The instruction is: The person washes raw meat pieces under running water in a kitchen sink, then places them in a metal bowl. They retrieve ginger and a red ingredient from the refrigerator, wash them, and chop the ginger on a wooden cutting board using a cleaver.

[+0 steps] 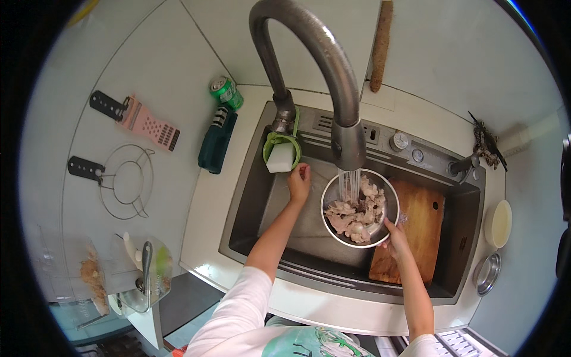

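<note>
Water runs from the pull-down faucet into a metal bowl holding pieces of pale, cooked-looking meat. My right hand grips the bowl's lower right rim above the sink. To the left, my left hand is raised over the basin with its fingers curled together; whether something small is between them cannot be told. Just above it, a green strainer basket hangs at the faucet base with a white sponge block in it.
A wooden cutting board lies in the sink's right side. Left of the sink are a green can and a dark green knife sharpener. A cream bowl and a small metal bowl stand at right.
</note>
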